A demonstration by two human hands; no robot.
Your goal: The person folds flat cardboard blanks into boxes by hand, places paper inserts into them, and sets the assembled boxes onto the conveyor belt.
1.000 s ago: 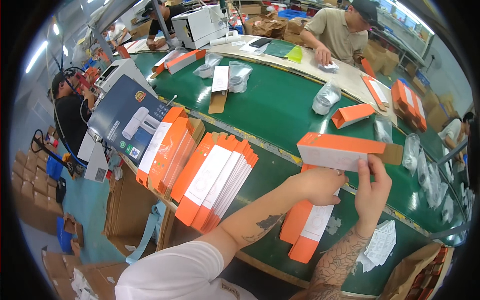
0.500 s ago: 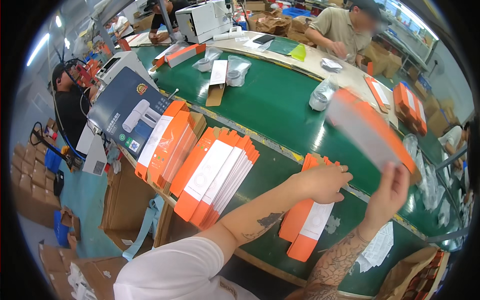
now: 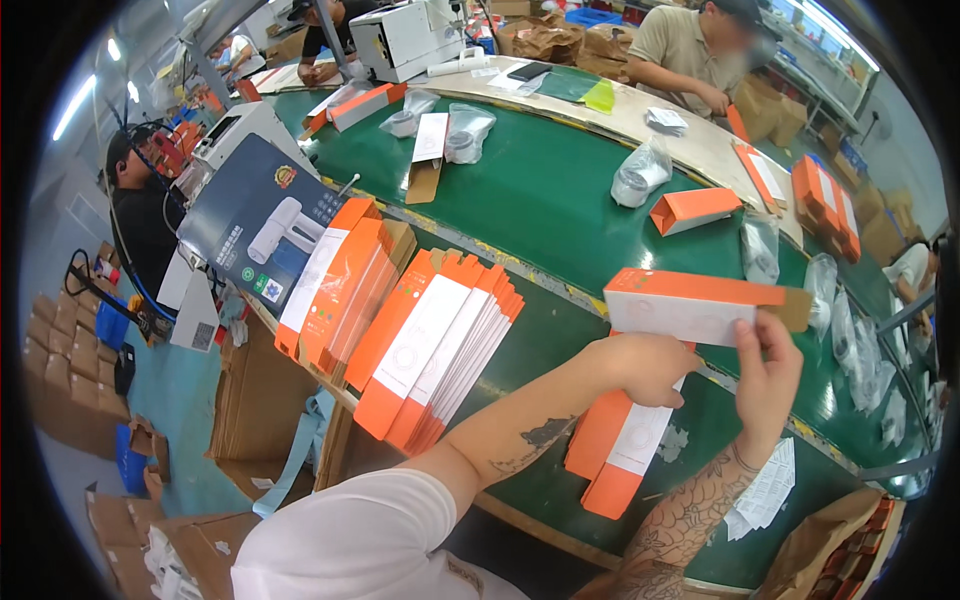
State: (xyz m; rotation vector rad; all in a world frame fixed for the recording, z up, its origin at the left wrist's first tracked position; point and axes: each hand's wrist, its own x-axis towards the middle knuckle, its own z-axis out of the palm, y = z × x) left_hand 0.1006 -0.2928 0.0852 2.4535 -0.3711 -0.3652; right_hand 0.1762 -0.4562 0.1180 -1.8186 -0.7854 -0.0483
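Note:
My right hand (image 3: 768,372) pinches the lower right part of an orange and white carton (image 3: 690,307), held level above the green bench; a brown flap sticks out open at its right end. Just below that carton is my left hand (image 3: 650,368), its fingers curled and partly hidden, over a small pile of flat orange and white cartons (image 3: 612,455). Whether it grips anything does not show. To the left lies a larger row of flattened cartons (image 3: 430,345), beside another orange stack (image 3: 335,285).
The green conveyor belt (image 3: 540,210) carries bagged round parts (image 3: 640,175), an open orange carton (image 3: 695,208) and a white carton (image 3: 428,140). Printed sheets (image 3: 765,490) lie at the right. A blue picture box (image 3: 265,225) stands left. Across the belt, a co-worker (image 3: 690,60) handles an orange piece.
My right hand has swung the carton leftward and turned it from a blurred slant to nearly level, beside my left hand. Things on the belt have shifted slightly left.

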